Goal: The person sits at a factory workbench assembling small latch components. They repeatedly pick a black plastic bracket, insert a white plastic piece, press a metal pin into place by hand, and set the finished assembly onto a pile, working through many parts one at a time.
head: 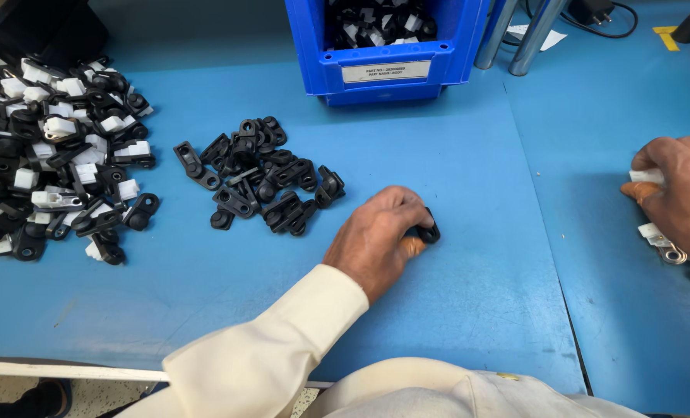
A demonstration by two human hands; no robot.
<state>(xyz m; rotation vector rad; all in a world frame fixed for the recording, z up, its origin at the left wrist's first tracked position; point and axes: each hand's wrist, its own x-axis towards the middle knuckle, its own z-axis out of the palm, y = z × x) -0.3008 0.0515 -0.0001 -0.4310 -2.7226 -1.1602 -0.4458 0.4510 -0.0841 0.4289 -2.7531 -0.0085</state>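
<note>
Resting knuckles-up on the blue work mat [453, 310], the left hand [376, 236] had its fingers curled down around a small black plastic bracket [428, 231], which peeked out at the fingertips and lay against the mat. Just to the left of that hand sat a loose pile of black brackets [256, 174] of the same kind, close by but not touching it. Farther left, well apart, spread a larger heap of black-and-white assembled parts [51, 162], reaching to the edge of the view. A blue plastic bin [383, 46] stood at the far side of the mat, holding more black and white pieces, with a white label on its front lip. The right hand [681, 193] was at the right edge of the view, fingers bent and closed over a small white plastic piece [645, 176]; a metal ring terminal with a white end [664, 244] showed just beneath it, though whether the hand gripped that too could not be told. Both cream sleeves [283, 340] reached into view from below.
</note>
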